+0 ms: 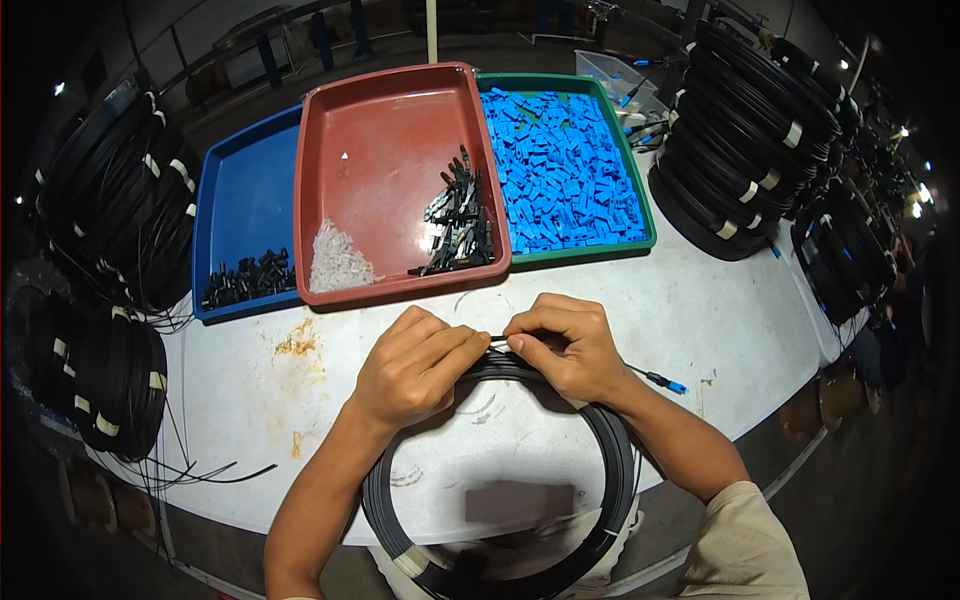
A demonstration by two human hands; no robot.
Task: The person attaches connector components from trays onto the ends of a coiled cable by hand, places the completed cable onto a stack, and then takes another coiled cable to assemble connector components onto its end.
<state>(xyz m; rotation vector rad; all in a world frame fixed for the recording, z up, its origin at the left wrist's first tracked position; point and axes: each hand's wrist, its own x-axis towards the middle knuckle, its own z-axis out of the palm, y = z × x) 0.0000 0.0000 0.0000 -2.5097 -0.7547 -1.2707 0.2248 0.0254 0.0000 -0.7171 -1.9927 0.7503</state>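
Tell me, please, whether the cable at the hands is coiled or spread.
Coiled: the cable forms a thick ring with a pale band on it.

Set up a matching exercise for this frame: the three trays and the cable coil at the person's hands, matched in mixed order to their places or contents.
Column one
1. Blue tray
2. Red tray
3. Green tray
4. Black cable coil

Column two
A. Spread across with bright blue plastic pieces
B. Nearest the left hand and right hand
C. Leftmost of the trays
D. Holds a heap of small clear pieces in its near left corner

Right pairs: 1-C, 2-D, 3-A, 4-B
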